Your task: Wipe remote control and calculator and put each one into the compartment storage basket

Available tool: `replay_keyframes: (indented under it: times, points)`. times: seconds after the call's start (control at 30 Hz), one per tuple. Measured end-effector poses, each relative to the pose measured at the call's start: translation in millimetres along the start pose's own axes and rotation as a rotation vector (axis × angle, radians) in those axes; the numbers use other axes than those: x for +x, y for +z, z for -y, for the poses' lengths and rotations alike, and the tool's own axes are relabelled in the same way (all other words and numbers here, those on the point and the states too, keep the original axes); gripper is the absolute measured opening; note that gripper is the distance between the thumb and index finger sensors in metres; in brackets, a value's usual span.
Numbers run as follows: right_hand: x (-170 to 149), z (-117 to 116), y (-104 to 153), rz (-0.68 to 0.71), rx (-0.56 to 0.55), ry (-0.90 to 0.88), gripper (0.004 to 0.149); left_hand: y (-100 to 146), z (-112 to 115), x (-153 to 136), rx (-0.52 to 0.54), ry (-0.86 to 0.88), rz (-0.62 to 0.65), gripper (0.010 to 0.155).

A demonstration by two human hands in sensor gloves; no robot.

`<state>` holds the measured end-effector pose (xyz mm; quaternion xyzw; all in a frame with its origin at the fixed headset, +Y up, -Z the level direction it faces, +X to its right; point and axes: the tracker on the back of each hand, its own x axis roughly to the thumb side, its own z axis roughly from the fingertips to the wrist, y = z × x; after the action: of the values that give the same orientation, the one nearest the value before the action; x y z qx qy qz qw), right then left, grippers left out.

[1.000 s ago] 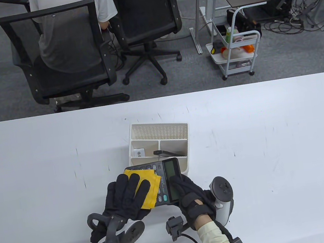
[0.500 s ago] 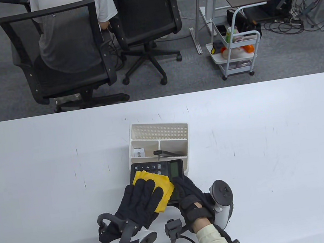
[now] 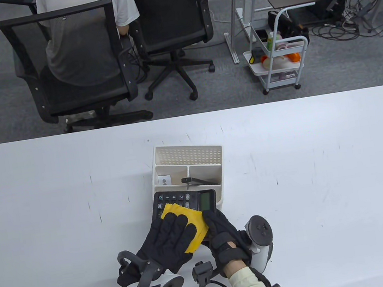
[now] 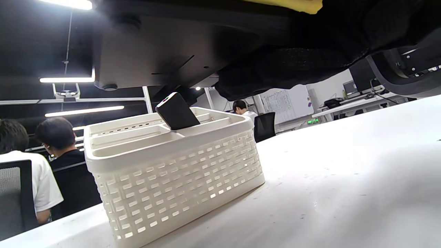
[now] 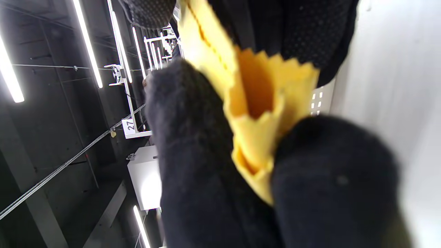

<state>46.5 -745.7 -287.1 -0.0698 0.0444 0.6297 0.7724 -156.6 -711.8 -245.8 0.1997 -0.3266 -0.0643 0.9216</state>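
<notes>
A black calculator (image 3: 185, 198) is held just in front of the white compartment basket (image 3: 187, 148), its display to the right. My left hand (image 3: 171, 237) lies flat on a yellow cloth (image 3: 181, 210) and presses it onto the keys. My right hand (image 3: 221, 231) grips the calculator's near right end below the display. A black remote control (image 3: 196, 181) leans in the basket's right compartment. The left wrist view shows the calculator's underside (image 4: 155, 48) raised off the table, with the basket (image 4: 172, 182) and the remote control (image 4: 176, 112) beyond. The right wrist view is filled by the cloth (image 5: 262, 113) and gloved fingers.
A small white item (image 3: 164, 180) lies in the basket's left compartment. Beyond the table's far edge stand two office chairs (image 3: 69, 61), one with a person seated, and a white cart (image 3: 280, 63). Bare tabletop (image 3: 323, 167) spreads to both sides.
My left hand has slid the cloth to the right across the keys toward the display. The calculator has turned a little squarer to the basket; the right hand keeps its grip.
</notes>
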Motion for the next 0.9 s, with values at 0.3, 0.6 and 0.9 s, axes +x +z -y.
replay_keyframes:
  times: [0.3, 0.6, 0.9]
  points:
    - [3.6, -0.7, 1.7, 0.041, 0.008, -0.002, 0.064, 1.9, -4.5, -3.4, 0.009, 0.000, -0.043, 0.060]
    - [4.4, -2.4, 2.7, 0.041, 0.014, 0.025, 0.064, -0.5, -1.6, -2.9, 0.008, -0.093, -0.031, 0.066]
    - [2.8, -2.6, 1.3, 0.059, -0.007, 0.014, 0.064, 2.2, -1.9, -16.2, -0.006, 0.038, -0.113, 0.059]
